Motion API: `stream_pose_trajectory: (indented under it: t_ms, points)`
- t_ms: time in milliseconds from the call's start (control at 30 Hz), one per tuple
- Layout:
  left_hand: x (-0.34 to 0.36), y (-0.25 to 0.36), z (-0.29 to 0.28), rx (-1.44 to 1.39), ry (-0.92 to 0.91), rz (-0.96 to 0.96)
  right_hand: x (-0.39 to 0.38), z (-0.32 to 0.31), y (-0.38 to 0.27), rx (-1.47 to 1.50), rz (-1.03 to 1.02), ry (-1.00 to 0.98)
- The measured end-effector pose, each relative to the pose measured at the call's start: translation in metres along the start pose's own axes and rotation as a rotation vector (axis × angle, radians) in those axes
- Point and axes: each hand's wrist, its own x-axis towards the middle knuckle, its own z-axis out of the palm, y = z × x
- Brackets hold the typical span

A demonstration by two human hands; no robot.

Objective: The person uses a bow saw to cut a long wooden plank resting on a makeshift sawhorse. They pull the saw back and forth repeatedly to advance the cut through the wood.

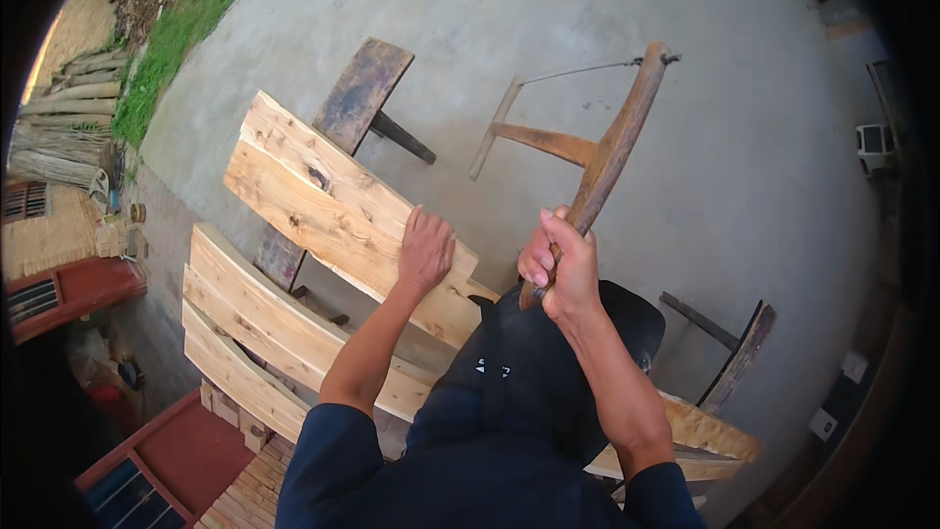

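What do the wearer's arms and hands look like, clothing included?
Left hand and right hand: bare, no gloves. Forearms uncovered; no watch or bracelet visible. Sleeves: short, dark navy, plain, no visible markings.

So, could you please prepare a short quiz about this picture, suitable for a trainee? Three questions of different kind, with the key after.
1. Which tool does the person's right grip hold?
2. True or false: the person's left grip rests on a pale wooden board.
3. Fill the gap: at the picture's upper left, the grey ground is bordered by green ____.

Key:
1. A wooden frame saw, held near the end of one side arm.
2. True.
3. Grass.
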Motion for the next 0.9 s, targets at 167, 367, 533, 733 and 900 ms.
stream_pose_trajectory:
  t_ms: [167, 367, 533, 733, 900]
  points:
    - [-0.004, -0.01, 0.0, -0.222, 0.051, 0.016, -0.058, 0.006, 0.031, 0.081, -0.056, 0.008]
    - [-0.009, -0.02, -0.002, -0.45, 0.067, 0.006, -0.098, 0.018, 0.055, 0.117, -0.053, 0.021]
    - [-0.017, 0.03, -0.025, -0.726, 0.252, -0.265, -0.111, 0.025, 0.052, 0.081, -0.091, 0.011]
    - [-0.043, 0.132, -0.087, -1.043, 0.192, 0.115, -0.14, 0.002, 0.055, 0.129, -0.068, -0.011]
    - [-0.046, 0.148, -0.097, -0.903, 0.086, 0.246, -0.162, -0.014, 0.049, 0.129, -0.1, -0.093]
